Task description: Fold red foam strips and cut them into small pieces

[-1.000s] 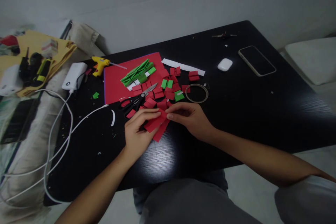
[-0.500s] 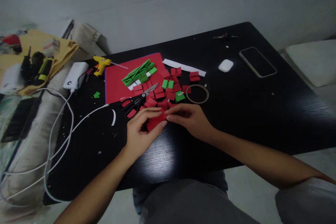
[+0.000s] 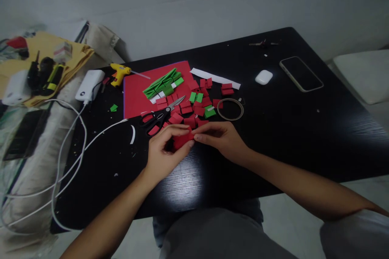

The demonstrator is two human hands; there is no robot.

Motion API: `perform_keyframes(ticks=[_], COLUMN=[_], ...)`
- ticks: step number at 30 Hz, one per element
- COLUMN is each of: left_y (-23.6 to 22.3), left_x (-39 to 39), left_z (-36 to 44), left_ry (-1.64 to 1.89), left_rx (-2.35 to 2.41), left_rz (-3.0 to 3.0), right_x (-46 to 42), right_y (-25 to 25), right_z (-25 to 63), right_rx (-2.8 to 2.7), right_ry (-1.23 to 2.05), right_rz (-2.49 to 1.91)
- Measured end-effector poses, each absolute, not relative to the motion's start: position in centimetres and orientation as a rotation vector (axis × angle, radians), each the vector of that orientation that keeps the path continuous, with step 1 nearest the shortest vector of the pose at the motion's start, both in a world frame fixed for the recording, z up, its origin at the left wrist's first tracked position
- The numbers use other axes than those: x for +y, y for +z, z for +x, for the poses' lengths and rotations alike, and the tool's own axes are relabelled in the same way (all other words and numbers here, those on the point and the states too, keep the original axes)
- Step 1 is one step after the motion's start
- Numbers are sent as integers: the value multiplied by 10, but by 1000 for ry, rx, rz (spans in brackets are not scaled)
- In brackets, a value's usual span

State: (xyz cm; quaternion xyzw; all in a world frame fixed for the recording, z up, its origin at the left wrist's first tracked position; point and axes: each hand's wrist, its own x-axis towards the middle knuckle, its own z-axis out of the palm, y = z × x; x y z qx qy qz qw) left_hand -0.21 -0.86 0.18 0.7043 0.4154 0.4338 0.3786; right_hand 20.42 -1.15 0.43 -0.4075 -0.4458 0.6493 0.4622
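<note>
While the left hand (image 3: 164, 150) grasped a piece of red paper (image 3: 181, 141) between thumb and fingers, the right hand (image 3: 225, 141) pinched the same piece at its right end with thumb and forefinger. The paper was in front of the person, over the near half of the desk (image 3: 273, 137), and the fingers hid part of it, so its exact folds could not be made out.

Just beyond both hands lay a scatter of small folded red pieces (image 3: 190, 122), with a few green pieces (image 3: 209, 111) among them. Scissors (image 3: 159, 119) lay at the left of this scatter, black handles toward the left hand and blades pointing away to the right. Behind them, a bundle of folded green paper (image 3: 164, 83) rested on a flat red sheet (image 3: 133, 93). A yellow glue gun (image 3: 120, 73) lay by the sheet's far left corner. To the right were a white paper strip (image 3: 215, 78), a thin ring (image 3: 230, 119), a small white case (image 3: 263, 77) and a phone (image 3: 300, 73).
</note>
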Motion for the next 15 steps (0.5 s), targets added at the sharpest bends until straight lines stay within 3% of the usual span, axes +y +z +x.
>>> perform_keyframes(ticks=[15], left_y=[5], left_x=[-7], left_z=[-1], left_ry=[1104], left_rx=[1069], left_rz=[1764], right_x=[-11], right_y=[11], right_z=[206], right_rx=[-1163], right_ry=[1597], right_rz=[-1013])
